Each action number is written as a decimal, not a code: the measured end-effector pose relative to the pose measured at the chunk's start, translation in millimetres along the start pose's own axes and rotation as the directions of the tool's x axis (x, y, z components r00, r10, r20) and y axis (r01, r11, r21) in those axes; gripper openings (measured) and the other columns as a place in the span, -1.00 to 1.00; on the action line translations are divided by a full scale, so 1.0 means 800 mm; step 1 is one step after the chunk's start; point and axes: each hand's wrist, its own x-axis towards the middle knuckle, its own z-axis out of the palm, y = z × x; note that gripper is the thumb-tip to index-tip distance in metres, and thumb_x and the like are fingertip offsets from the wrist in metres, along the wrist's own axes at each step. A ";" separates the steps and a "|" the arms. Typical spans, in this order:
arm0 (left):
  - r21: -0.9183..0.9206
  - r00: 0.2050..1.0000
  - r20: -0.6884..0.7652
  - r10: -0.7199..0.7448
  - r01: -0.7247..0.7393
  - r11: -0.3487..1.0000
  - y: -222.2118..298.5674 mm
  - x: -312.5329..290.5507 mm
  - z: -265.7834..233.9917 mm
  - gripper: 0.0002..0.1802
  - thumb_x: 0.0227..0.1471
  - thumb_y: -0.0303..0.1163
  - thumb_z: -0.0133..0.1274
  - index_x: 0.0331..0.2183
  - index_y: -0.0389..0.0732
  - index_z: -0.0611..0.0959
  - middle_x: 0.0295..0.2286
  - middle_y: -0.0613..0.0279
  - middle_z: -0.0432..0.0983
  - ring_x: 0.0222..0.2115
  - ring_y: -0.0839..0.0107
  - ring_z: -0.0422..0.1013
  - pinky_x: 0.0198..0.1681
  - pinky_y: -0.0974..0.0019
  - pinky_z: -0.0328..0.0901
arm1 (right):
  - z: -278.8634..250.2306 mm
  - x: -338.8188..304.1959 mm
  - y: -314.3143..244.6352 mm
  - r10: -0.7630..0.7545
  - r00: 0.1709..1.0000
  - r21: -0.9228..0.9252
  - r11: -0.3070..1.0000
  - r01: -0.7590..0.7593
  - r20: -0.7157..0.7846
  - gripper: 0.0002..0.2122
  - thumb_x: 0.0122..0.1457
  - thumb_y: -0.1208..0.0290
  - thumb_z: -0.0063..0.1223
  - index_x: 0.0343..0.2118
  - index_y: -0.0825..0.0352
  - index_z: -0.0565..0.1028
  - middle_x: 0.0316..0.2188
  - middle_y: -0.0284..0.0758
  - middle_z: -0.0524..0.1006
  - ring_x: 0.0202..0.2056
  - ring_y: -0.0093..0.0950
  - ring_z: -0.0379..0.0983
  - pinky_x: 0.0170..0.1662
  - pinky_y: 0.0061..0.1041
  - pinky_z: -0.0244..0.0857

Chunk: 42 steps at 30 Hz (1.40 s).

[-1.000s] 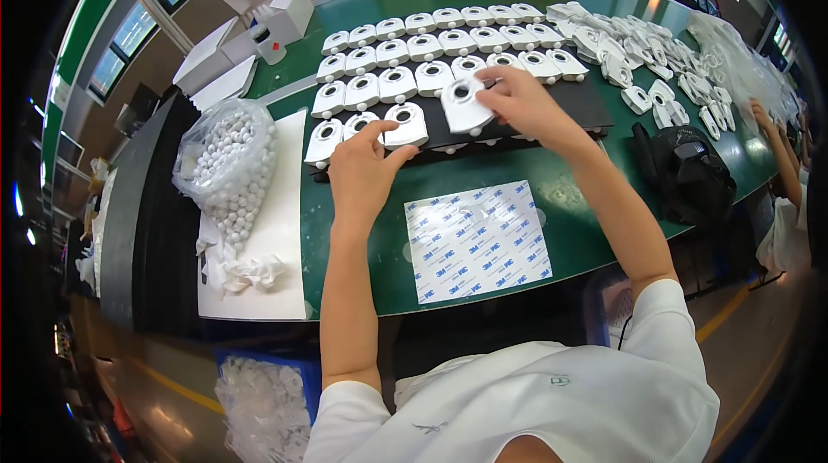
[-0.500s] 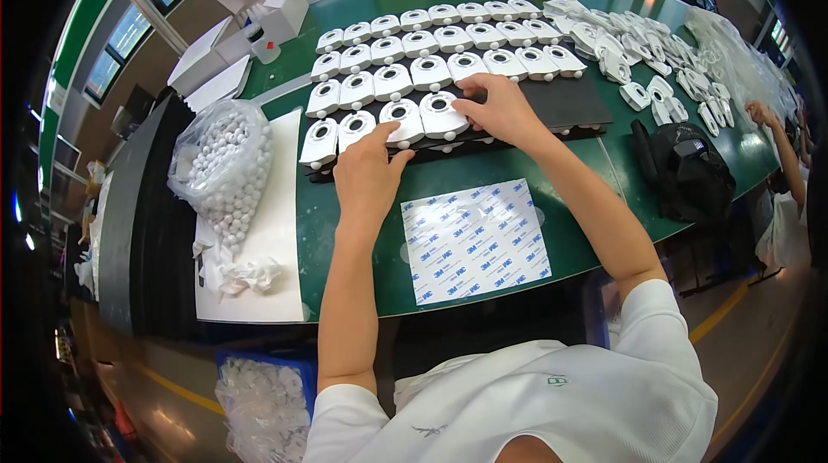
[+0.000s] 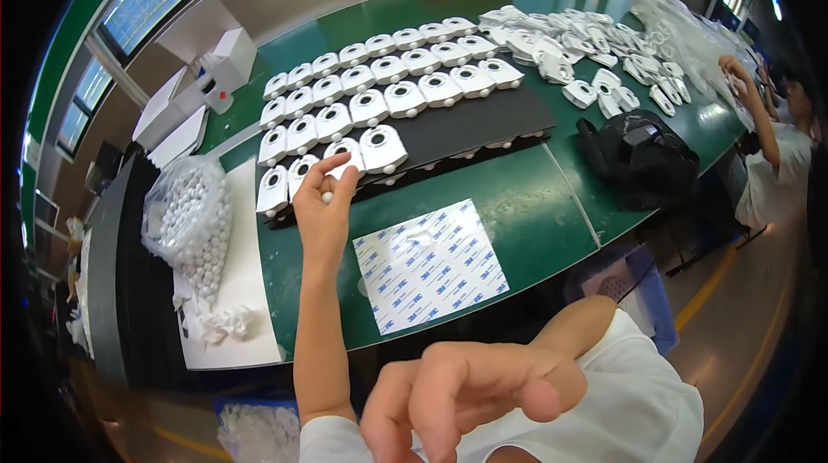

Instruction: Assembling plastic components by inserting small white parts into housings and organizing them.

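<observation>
Your left hand point(image 3: 323, 226) is at the front row of white parts point(image 3: 390, 154), thumb & fingers a bit apart. A small white ball point(image 3: 327, 197) shows in the gap; can't tell if you're gripping it. Your right hand point(image 3: 483, 381) is low & close to you, fingers bent; can't tell if it's holding anything. Parts sit in rows on the black board point(image 3: 483, 122), prob. to stay apart from the loose pile point(image 3: 549, 64). Bag of balls point(image 3: 185, 213) is on your left, prob. for quick reach.
</observation>
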 end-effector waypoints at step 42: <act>0.499 0.851 -0.337 0.403 -0.202 0.843 -0.015 0.011 -0.004 -0.85 0.00 -0.45 0.00 -0.34 -0.30 0.54 -0.59 0.36 0.35 -0.59 0.65 0.20 -0.55 0.56 0.09 | -0.269 -0.333 -0.384 -0.742 0.094 -0.122 -0.017 -0.992 -0.664 -0.14 -0.08 -0.31 -0.21 0.20 0.17 -0.06 0.21 -0.11 -0.15 0.24 -0.18 -0.34 0.21 -0.20 -0.37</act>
